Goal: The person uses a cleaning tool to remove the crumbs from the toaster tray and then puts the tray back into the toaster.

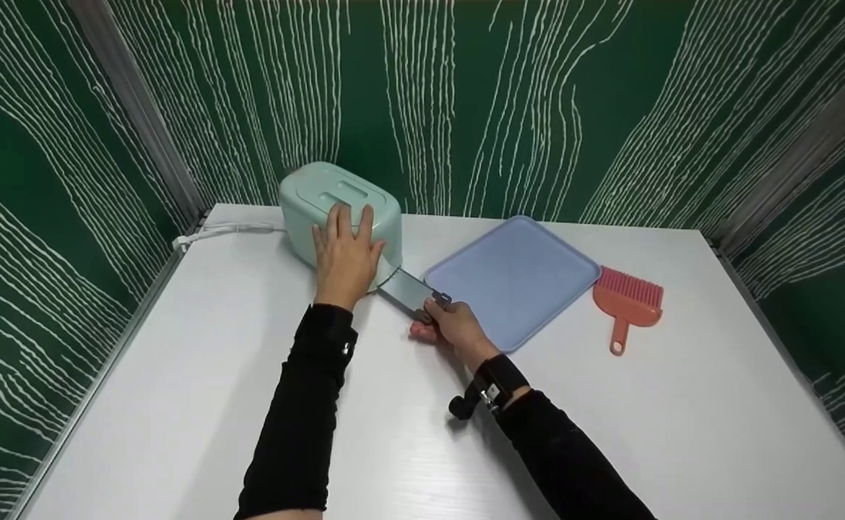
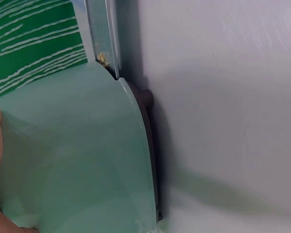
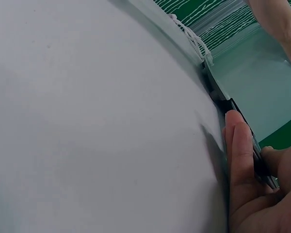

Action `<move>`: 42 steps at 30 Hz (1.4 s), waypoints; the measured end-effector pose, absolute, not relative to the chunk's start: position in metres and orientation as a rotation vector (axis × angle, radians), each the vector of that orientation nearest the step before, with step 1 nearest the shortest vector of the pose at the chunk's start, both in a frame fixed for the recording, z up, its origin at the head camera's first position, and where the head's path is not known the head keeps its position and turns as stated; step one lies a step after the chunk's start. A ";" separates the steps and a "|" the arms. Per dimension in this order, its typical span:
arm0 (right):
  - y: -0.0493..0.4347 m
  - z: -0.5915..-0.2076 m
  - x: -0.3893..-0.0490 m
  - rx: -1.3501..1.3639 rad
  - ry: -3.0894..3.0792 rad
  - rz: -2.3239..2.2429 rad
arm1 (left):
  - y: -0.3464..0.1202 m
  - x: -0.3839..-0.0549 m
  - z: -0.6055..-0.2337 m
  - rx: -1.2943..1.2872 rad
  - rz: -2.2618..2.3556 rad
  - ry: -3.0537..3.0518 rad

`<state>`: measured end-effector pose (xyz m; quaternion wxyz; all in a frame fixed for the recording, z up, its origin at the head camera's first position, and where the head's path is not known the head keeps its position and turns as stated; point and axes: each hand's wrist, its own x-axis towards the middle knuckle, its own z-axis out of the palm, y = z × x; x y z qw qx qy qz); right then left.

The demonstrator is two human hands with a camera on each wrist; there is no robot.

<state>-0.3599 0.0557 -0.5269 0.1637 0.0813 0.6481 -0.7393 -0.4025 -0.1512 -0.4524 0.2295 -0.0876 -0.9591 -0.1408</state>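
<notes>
A mint-green toaster (image 1: pixel 339 209) with a cover over its top stands at the back left of the white table. My left hand (image 1: pixel 347 263) rests on its near side, fingers laid straight over the top edge. From the toaster's right end a grey metal crumb tray (image 1: pixel 406 292) sticks out. Its outer end is pinched between the thumb and fingers of my right hand (image 1: pixel 457 328). Yellowish crumbs (image 2: pixel 102 59) lie on the tray near the toaster in the left wrist view. The tray's inner end is hidden inside the toaster.
A blue flat tray (image 1: pixel 513 282) lies right behind my right hand. Beside it is an orange dustpan (image 1: pixel 628 310) with a pink-bristled brush (image 1: pixel 632 287). The white cord (image 1: pixel 231 229) runs left from the toaster. Green patterned walls (image 1: pixel 495 108) enclose the table.
</notes>
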 end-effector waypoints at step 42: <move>0.074 -0.534 -0.336 0.250 1.846 -2.161 | -0.149 -0.402 -0.449 -0.202 -0.405 -2.710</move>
